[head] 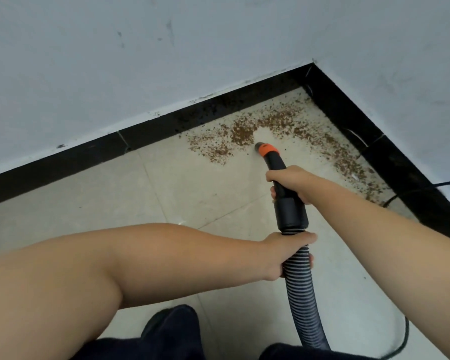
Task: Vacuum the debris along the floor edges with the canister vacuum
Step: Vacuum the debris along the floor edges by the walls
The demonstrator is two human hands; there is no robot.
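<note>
The black hose handle (283, 188) is gripped by the right hand (294, 184), fingers curled around it. The ribbed vacuum hose (300, 287) is held just below the cuff by the left hand (286, 254), fingers wrapped around it. The orange-collared nozzle (264, 149) is set on the tiled floor (115, 193) amid brown debris (240, 133), which is scattered along the black skirting (192, 118) near the corner.
</note>
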